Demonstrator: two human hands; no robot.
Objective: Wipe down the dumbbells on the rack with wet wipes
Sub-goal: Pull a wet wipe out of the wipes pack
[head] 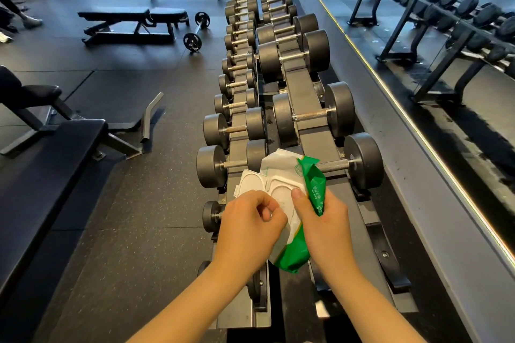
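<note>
The long rack point(299, 83) runs straight away from the fingers, with two rows of dumbbells on it. Left of the left fingers lies wide, speckled rubber floor point(139, 203). Right of the right fingers, a grey wall with a big mirror point(432, 44) runs close by the rack's edge.

Both hands hold the pack of wet wipes point(281, 172) above the rack. The pack is soft, crinkly plastic, white and green. Its hard white lid point(250, 182) is flipped open just past the left fingertips. Just beyond the pack sits a dumbbell point(362, 160) with round, dull black ends and a shiny, rough metal bar.

The left hand point(248, 228) comes in palm down with its fingers curled, and its thumb and first finger pinch at the pack's opening. The right hand point(323, 223) wraps its fingers round the green side, with the thumb pressed flat on the white front.
</note>
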